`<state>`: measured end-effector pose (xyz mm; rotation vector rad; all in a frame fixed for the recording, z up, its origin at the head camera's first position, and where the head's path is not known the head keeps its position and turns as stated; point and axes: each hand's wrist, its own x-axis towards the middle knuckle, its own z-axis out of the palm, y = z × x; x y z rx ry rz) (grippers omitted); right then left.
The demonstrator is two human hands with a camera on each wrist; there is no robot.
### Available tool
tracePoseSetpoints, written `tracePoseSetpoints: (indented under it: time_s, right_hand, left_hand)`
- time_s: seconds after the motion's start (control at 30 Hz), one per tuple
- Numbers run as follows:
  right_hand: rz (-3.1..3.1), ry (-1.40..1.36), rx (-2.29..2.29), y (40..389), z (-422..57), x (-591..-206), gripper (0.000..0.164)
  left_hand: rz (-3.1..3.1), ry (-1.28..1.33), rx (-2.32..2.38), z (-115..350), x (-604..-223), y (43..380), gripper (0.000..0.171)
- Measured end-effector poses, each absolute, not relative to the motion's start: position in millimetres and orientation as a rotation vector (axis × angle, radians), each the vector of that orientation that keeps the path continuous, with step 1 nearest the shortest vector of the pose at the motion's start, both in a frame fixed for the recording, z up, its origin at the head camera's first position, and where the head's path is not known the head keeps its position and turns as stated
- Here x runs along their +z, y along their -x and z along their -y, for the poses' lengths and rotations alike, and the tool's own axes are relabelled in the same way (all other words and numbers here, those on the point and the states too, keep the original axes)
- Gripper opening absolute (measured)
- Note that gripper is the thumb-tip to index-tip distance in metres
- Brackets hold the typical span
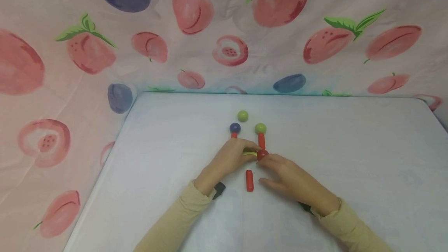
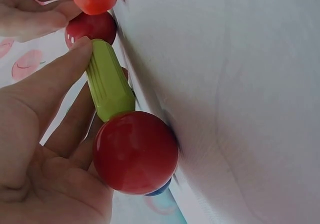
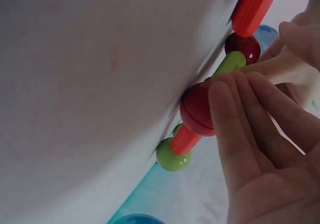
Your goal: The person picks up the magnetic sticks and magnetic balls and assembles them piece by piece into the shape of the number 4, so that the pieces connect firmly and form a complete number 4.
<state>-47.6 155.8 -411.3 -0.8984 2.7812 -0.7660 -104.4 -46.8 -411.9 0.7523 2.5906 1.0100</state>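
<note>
My left hand (image 1: 229,156) pinches a yellow-green ribbed rod (image 2: 110,81) between thumb and fingers. That rod joins two red balls; the nearer one (image 2: 135,153) in the left wrist view is covered by the hand in the head view. Straight fingers of my right hand (image 1: 292,180) touch the other red ball (image 3: 196,108), with the thumb held apart. From this right-hand ball a red rod (image 1: 261,141) runs to a green ball (image 1: 260,128). On the left, another red rod (image 1: 234,135) meets a blue ball (image 1: 235,128), its lower end hidden.
A loose red rod (image 1: 249,181) lies on the white table (image 1: 350,147) between the wrists. Beyond the joined pieces sits a separate green ball (image 1: 243,116). Fruit-patterned cloth (image 1: 266,65) hangs behind the table and along its left side.
</note>
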Motion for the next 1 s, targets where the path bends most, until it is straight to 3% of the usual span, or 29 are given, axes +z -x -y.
tracePoseSetpoints:
  time_s: [1.0]
  right_hand:
    - [-2.783,1.064,-0.615,44.6,-134.8,-416.2,0.046]
  left_hand:
    - [-2.584,-0.759,1.014,46.3,-411.6,105.8,0.029]
